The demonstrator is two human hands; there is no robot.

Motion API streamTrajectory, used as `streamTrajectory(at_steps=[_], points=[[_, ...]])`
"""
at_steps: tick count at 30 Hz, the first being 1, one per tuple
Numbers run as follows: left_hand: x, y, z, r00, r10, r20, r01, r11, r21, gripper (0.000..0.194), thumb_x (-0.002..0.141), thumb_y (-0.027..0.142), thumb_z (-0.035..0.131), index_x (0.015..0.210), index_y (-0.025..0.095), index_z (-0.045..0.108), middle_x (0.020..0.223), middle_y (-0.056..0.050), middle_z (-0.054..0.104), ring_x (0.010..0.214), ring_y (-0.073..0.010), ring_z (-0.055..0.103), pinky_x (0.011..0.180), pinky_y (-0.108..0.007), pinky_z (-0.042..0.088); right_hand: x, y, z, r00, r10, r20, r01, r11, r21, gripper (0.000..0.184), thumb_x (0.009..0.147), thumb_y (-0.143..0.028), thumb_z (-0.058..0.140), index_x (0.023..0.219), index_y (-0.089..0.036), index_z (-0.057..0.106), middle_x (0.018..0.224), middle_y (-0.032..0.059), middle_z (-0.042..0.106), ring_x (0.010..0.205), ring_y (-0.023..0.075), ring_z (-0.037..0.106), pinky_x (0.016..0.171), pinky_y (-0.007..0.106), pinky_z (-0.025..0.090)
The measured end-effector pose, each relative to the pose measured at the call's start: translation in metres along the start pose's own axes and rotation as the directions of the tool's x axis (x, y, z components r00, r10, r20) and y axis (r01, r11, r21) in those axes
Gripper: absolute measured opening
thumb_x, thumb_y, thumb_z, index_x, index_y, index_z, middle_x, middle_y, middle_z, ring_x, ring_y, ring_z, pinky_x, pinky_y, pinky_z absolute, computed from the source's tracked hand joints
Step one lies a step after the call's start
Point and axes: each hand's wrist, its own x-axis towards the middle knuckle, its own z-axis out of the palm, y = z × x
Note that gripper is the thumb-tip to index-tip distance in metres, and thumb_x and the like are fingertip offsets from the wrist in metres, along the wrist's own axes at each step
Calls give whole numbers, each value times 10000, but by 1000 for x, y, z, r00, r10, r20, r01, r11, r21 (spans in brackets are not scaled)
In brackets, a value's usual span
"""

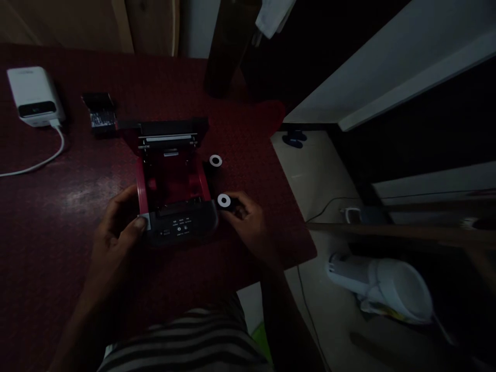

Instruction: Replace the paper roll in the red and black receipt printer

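Note:
In front of me on the table lies a small printer (170,178), its lid (170,129) raised and its red inside exposed. A dark front panel with small printed symbols faces me. My left hand (118,222) grips the printer's front left corner, the thumb on a grey side piece. Beside the opposite front corner, my right hand (250,219) has its fingers closed around a small paper roll (220,201) with a white ring-shaped end. Another similar roll (212,161) stands a little farther back, apart from my fingers.
A white power bank (33,90) with a plugged-in cable (42,164) is at the back left. Near it lies a small dark, shiny object (101,113). The red-patterned table (263,170) ends on the right, above a floor with slippers (293,138) and a white container (387,289).

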Motion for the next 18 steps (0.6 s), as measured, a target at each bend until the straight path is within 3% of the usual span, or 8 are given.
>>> streamTrajectory(at_steps=[2, 5, 9, 11, 14, 16, 18], points=[[1, -5, -2, 1000, 29, -2, -29, 1000, 6, 570, 987, 552, 827, 1513, 352, 737, 1525, -26, 764, 1442, -398, 689, 1192, -512, 594, 0, -2, -1, 1000, 3, -19, -3, 1000, 16, 283, 882, -348, 808, 1144, -255, 759, 1159, 59, 821, 1110, 258, 788, 1001, 425, 629], [2, -9, -2, 998, 56, -1, -56, 998, -10, 586, 989, 536, 828, 1532, 339, 732, 1541, -52, 755, 1470, -394, 676, 1268, -550, 546, -6, -18, -18, 998, 8, -64, -7, 1000, 15, 310, 874, -357, 851, 1150, -277, 735, 1132, 36, 818, 1094, 254, 801, 975, 418, 650], [0, -8, -1, 999, 28, 22, -27, 999, -47, 594, 1018, 535, 811, 1579, 370, 709, 1572, -45, 743, 1479, -376, 680, 1247, -521, 562, -15, -63, -54, 984, -161, -74, 158, 987, -41, 291, 860, -314, 902, 1107, -311, 747, 1019, 11, 797, 972, 250, 801, 840, 392, 663], [0, -8, -1, 998, 50, 23, -49, 998, -40, 585, 1024, 544, 806, 1575, 369, 717, 1571, -51, 743, 1467, -374, 690, 1199, -500, 592, -14, -89, -65, 960, -272, 67, 273, 962, -4, 282, 883, -314, 916, 1124, -333, 771, 1045, 25, 822, 996, 271, 813, 858, 423, 669], [1, -8, 0, 995, 95, 25, -94, 995, -38, 575, 1024, 543, 808, 1558, 343, 731, 1580, -69, 735, 1455, -369, 703, 1159, -479, 620, 1, -121, -62, 867, -351, 352, 346, 935, 79, 248, 942, -283, 884, 1161, -339, 782, 1068, 13, 844, 1008, 272, 816, 898, 444, 663], [1, -7, 1, 994, 98, 39, -95, 994, -62, 577, 1024, 523, 809, 1556, 321, 720, 1578, -81, 739, 1439, -357, 718, 1160, -474, 624, 16, -133, -47, 816, -342, 466, 390, 921, -7, 265, 947, -209, 860, 1180, -309, 782, 1096, -1, 850, 1008, 249, 807, 922, 424, 645], [1, -6, 2, 995, 86, 48, -82, 993, -82, 584, 1029, 517, 803, 1560, 297, 702, 1569, -91, 748, 1430, -346, 728, 1172, -473, 619, 31, -138, -26, 794, -327, 513, 471, 863, -179, 277, 947, -137, 834, 1189, -263, 785, 1134, 8, 853, 1034, 239, 793, 962, 415, 623]])
